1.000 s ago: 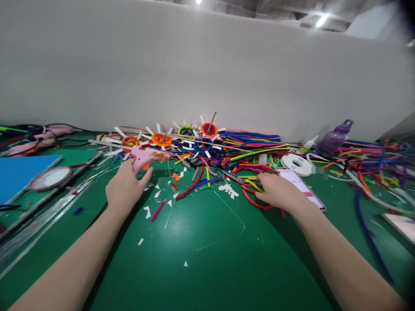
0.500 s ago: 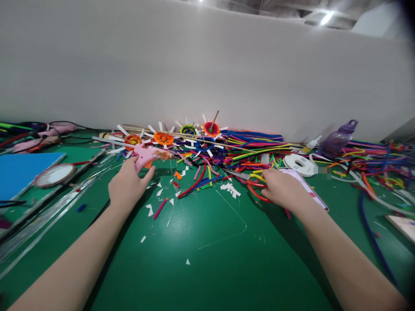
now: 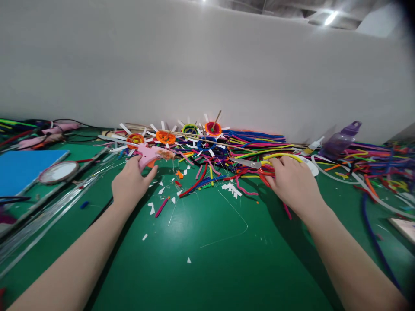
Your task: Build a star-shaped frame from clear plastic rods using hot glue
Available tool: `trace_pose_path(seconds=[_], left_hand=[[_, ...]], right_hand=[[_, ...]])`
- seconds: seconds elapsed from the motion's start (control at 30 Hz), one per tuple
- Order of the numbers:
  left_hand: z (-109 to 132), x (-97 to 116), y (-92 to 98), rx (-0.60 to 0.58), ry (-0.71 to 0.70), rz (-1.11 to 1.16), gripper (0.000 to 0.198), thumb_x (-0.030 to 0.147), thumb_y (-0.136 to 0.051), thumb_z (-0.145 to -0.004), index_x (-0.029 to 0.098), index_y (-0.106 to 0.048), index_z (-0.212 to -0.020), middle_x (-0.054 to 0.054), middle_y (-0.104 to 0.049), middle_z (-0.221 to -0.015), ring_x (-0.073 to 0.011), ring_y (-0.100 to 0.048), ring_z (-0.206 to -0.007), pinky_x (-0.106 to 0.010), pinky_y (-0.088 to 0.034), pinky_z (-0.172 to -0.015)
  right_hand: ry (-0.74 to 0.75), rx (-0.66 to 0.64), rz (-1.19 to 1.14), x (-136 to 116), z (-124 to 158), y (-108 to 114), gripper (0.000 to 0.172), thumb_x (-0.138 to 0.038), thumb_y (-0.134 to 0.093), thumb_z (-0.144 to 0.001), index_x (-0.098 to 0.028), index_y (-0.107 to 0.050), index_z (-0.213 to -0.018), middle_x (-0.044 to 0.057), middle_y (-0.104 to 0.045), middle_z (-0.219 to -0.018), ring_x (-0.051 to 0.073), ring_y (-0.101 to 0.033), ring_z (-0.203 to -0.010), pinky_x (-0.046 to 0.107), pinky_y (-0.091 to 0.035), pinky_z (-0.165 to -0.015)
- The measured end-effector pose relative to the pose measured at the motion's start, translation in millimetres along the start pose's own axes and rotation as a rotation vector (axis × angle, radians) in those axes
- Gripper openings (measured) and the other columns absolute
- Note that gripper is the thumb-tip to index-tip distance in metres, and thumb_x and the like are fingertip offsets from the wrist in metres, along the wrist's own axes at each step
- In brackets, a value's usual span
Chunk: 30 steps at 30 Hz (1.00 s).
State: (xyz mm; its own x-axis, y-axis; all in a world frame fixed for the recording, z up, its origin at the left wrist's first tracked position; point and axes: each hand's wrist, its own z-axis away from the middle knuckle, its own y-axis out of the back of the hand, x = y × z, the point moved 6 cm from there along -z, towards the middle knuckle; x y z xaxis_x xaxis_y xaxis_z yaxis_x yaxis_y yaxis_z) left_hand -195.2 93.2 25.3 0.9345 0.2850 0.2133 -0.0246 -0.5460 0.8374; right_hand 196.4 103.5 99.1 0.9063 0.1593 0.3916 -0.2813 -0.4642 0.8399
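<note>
My left hand [image 3: 131, 181] is closed round the handle of a pink hot glue gun [image 3: 147, 154]. Its brown-stained nozzle points right, and my thumb stands off the orange trigger. My right hand [image 3: 292, 181] grips scissors [image 3: 246, 163] by the yellow and red handle end, blades pointing left; the fingers partly hide the handles. Behind the glue gun lie round discs of coiled pipe cleaners with white paper strips round them, among them an orange one [image 3: 165, 137] and a blue one [image 3: 207, 143]. Loose pipe cleaners [image 3: 201, 179] and white paper scraps [image 3: 231, 189] lie between my hands.
A bundle of pipe cleaners [image 3: 256, 137] runs along the grey partition [image 3: 207, 65]. At the right stand a purple bottle [image 3: 339, 142] and a small glue bottle [image 3: 313, 147]. At the left are a blue board [image 3: 29, 170], a round white-faced disc [image 3: 60, 172] and clear plastic strips [image 3: 69, 201].
My right hand has moved slightly right and up with the scissors lifted along; the phone beside it is now hidden behind the hand. My left hand keeps its hold on the glue gun.
</note>
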Motion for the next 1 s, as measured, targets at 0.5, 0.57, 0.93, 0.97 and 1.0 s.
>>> trace_pose_path(seconds=[0.5,0.57,0.93,0.97,1.0], left_hand=[[0.4,-1.2,-1.4,-0.015,0.005,0.021,0.063,0.059,-0.038,-0.083,0.018,-0.04,-0.131,-0.012,-0.059,-0.123,-0.0313,-0.06,-0.101,-0.034,-0.046,-0.072],[0.5,-0.4,-0.4,-0.02,0.0,0.011,0.063,0.059,-0.037,-0.084,0.017,-0.041,-0.13,-0.013,-0.059,-0.122,-0.0312,-0.061,-0.1,-0.034,-0.046,-0.07],[0.2,0.4,-1.5,-0.054,0.002,0.029,0.063,0.058,-0.039,-0.083,0.017,-0.041,-0.131,-0.013,-0.058,-0.122,-0.0313,-0.059,-0.103,-0.035,-0.046,-0.073],[0.2,0.2,-1.9,-0.055,0.003,0.031,0.063,0.058,-0.039,-0.083,0.017,-0.041,-0.131,-0.013,-0.058,-0.122,-0.0313,-0.059,-0.103,-0.035,-0.046,-0.073],[0.2,0.0,-2.1,-0.053,0.004,0.031,0.063,0.058,-0.039,-0.083,0.017,-0.041,-0.131,-0.013,-0.058,-0.122,-0.0313,-0.059,-0.103,-0.035,-0.046,-0.073]], right_hand=[[0.021,0.129,0.011,-0.2,-6.0,10.9,0.048,-0.04,-0.061,-0.075,-0.013,-0.054,-0.114,0.011,-0.056,-0.097,0.029,-0.05,-0.096,0.038,-0.032,-0.083],[-0.024,0.119,0.032,4.6,-4.7,11.3,0.047,-0.037,-0.061,-0.076,-0.012,-0.054,-0.115,0.012,-0.057,-0.099,0.03,-0.05,-0.098,0.039,-0.032,-0.083],[-0.069,-0.23,-0.122,18.7,-3.2,-17.5,0.033,-0.039,-0.056,-0.076,-0.017,-0.063,-0.101,0.01,-0.067,-0.091,0.027,-0.061,-0.082,0.033,-0.037,-0.063],[-0.06,-0.221,-0.11,18.7,-3.4,-15.9,0.032,-0.036,-0.057,-0.076,-0.016,-0.063,-0.1,0.01,-0.067,-0.091,0.027,-0.062,-0.081,0.033,-0.037,-0.063],[-0.044,-0.198,-0.098,18.2,-3.8,-13.1,0.031,-0.034,-0.057,-0.075,-0.016,-0.063,-0.099,0.01,-0.067,-0.091,0.027,-0.061,-0.082,0.033,-0.037,-0.064]])
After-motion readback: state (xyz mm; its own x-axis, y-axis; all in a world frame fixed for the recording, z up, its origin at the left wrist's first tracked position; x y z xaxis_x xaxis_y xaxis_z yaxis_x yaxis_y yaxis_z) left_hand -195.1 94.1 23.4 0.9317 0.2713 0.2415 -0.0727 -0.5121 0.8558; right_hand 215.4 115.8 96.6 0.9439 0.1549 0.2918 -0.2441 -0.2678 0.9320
